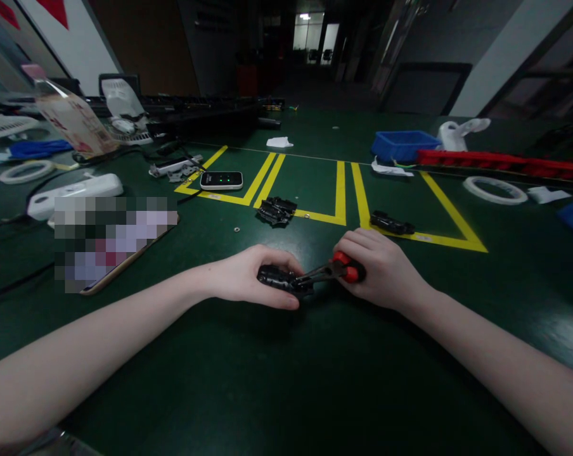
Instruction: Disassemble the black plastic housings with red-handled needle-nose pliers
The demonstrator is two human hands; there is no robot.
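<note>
My left hand is wrapped round a black plastic part, with the thumb along its near side and the fingers on its far side. In my right hand is a pair of pliers with red and black handles. The jaws of the pliers point left and touch the right end of the black part. Beyond my hands lies a cluster of similar black parts. Another black part rests on yellow tape just past my right hand.
Yellow tape marks out areas on the green table. To the left are a phone, a white device and a bottle. At the right stand a blue bin, a red strip and a tape roll.
</note>
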